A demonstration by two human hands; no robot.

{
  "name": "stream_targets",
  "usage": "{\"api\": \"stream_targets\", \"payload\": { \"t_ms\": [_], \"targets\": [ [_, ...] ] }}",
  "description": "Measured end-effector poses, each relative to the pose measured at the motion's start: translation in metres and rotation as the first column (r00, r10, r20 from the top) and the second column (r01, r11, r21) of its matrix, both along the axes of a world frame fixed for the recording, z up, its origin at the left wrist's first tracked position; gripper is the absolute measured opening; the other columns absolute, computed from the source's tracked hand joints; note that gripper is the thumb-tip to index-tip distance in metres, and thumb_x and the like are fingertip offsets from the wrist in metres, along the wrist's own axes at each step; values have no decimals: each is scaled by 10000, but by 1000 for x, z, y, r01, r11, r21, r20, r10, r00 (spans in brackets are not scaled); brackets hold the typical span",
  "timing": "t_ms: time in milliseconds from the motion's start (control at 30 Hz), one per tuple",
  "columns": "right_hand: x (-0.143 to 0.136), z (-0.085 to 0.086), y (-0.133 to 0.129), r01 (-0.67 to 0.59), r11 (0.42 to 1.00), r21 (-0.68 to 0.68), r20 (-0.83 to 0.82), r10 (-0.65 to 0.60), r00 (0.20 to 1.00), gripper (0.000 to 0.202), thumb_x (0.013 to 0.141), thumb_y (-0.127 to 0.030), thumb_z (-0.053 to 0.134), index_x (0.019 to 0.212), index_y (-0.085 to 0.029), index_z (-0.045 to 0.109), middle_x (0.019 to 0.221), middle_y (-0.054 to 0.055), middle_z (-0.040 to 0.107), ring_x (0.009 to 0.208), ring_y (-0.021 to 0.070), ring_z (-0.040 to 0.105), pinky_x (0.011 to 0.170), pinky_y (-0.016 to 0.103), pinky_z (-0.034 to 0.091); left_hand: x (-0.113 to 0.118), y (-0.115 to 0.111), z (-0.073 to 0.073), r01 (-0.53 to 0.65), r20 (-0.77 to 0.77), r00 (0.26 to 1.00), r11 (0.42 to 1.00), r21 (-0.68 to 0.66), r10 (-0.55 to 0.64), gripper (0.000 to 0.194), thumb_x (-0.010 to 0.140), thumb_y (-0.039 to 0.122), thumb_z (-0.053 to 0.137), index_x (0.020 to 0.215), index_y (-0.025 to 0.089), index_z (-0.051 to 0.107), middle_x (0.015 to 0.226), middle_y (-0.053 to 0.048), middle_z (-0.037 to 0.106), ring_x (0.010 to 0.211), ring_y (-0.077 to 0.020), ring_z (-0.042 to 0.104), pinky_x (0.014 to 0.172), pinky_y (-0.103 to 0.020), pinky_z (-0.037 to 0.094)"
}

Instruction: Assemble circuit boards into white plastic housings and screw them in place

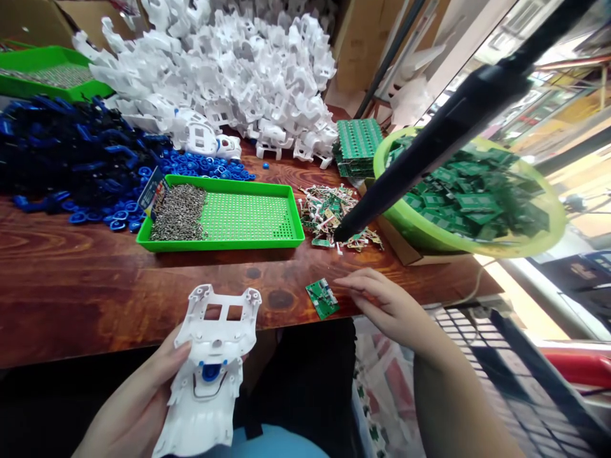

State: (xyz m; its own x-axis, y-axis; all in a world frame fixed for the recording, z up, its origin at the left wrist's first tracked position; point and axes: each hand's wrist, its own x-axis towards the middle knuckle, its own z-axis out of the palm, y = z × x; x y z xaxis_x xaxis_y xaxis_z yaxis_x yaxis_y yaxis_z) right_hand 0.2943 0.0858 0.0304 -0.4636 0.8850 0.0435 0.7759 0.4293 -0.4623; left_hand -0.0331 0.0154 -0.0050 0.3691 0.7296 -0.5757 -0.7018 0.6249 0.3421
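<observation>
At the near edge, the left hand point(143, 391) grips a white plastic shell point(212, 343) by its left side, over the lap. Apart from it, the right hand point(384, 305), fingers loosely spread, reaches just beside a green circuit board point(323, 298) on the glossy, knotted reddish-brown wooden table point(95, 299); contact is unclear. Beyond sits a green perforated tray point(245, 216) with screws point(179, 213) at its left. Right stands a yellow-green basket point(477, 247) of boards. Farther, white shells point(229, 63) heap up before cardboard boxes point(365, 38); bright daylight enters from the right.
</observation>
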Motion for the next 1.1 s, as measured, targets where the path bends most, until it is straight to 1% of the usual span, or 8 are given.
{"api": "stream_targets", "payload": {
  "t_ms": [133,267,367,600,767,833,933,1100],
  "targets": [
    [0,-3,22,-163,986,-15,54,164,985,294,885,-162,467,1079,-287,649,1117,50,578,1034,142,573,900,289,481,3,4,12,-10,46,999,989,-150,17,780,852,324,543,1464,330,60,980,-34,755,891,-292,703,793,-409,571],
    [-8,-3,29,-189,982,15,82,187,979,123,841,-272,598,934,-241,672,941,41,598,887,140,593,803,271,508,-3,3,5,50,77,996,993,-103,-42,604,816,339,592,1380,323,375,964,-44,759,892,-298,703,800,-417,556],
    [-14,-10,21,-136,986,96,60,131,990,92,837,-278,606,868,-210,660,897,48,595,851,146,586,776,281,511,-2,2,4,119,66,991,993,-22,-118,423,827,361,566,1237,256,557,970,-86,750,858,-314,705,757,-439,555],
    [-27,-41,-11,71,949,308,-106,-40,994,94,856,-242,572,876,-214,659,885,55,620,837,168,605,745,319,528,24,6,29,-23,-131,991,1000,-5,22,374,757,200,634,1129,213,602,888,-27,726,779,-172,670,718,-256,533],
    [-64,-27,-39,275,874,400,-358,-127,925,164,830,-115,582,965,-207,587,935,44,548,873,136,570,776,286,512,29,2,21,-13,-126,992,997,79,23,490,760,150,562,1239,200,473,1020,-75,697,859,-208,651,785,-340,511],
    [-86,-14,-48,201,889,411,-402,-21,915,193,798,-96,616,957,-205,602,975,46,527,930,138,552,829,283,498,29,0,16,-9,-119,993,994,113,22,515,744,154,578,1244,188,459,1092,-91,680,959,-238,635,845,-362,488],
    [-116,1,-49,-20,903,430,-257,143,956,129,802,-149,630,918,-204,640,1003,51,548,984,159,542,855,294,484,29,-2,14,10,-54,999,988,152,-2,518,740,157,603,1237,199,465,1127,-75,671,1020,-237,617,883,-344,465],
    [-136,2,-41,-109,905,410,-128,175,976,61,832,-206,607,866,-197,658,935,37,632,1012,183,572,873,326,491,25,-3,14,-28,15,1000,984,175,26,429,769,144,603,1179,238,522,998,-10,703,924,-164,645,851,-272,464]
  ]
}}
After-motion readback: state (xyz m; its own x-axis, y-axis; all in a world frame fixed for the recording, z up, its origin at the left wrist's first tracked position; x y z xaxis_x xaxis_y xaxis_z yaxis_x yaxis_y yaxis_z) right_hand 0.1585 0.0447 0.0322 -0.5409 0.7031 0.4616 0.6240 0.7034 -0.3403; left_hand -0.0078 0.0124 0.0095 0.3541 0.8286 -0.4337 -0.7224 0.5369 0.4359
